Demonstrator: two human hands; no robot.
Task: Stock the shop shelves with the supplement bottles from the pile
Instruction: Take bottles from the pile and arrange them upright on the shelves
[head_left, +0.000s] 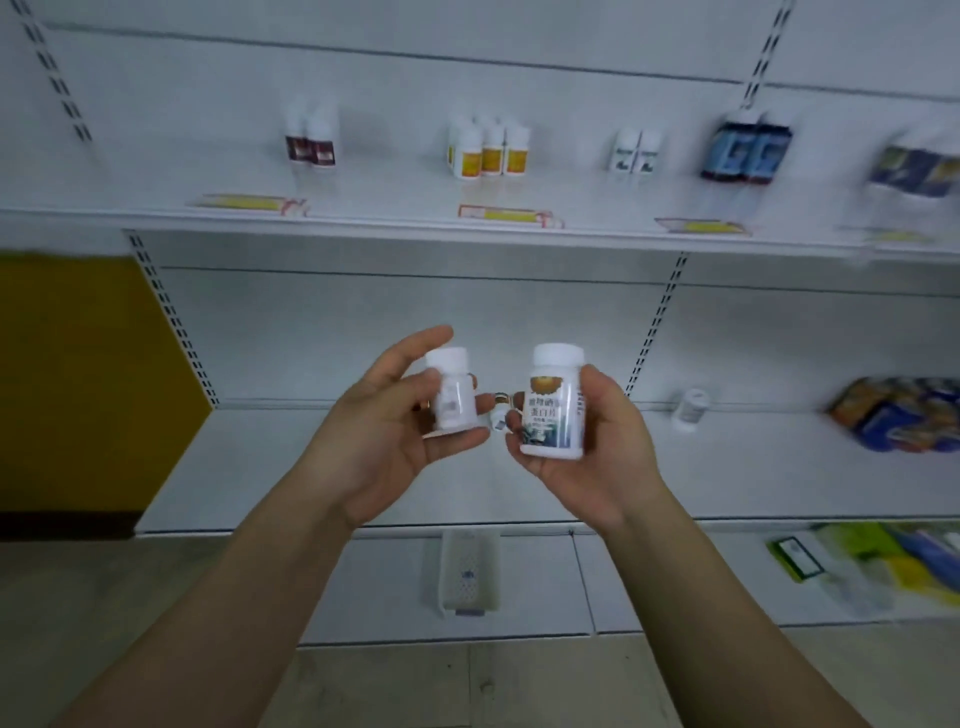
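My left hand (387, 431) holds a small white bottle (453, 392) upright, its plain side toward me. My right hand (597, 447) grips a larger white bottle (555, 402) with an orange emblem and a blue-green label facing me. Both bottles are held close together in front of the middle shelf (311, 467). Behind them, between the hands, a small bottle (498, 415) lies on that shelf, mostly hidden. The upper shelf (363, 208) carries groups of bottles: dark-red labelled ones (311, 145), yellow-labelled ones (491, 150), a white pair (636, 150) and dark blue ones (745, 150).
A lone white bottle (691, 409) stands on the middle shelf to the right, with colourful packets (898, 415) beyond it. A clear plastic tray (465, 571) sits on the bottom shelf below my hands, bright packets (872, 561) to its right. A yellow panel (78, 379) is at left.
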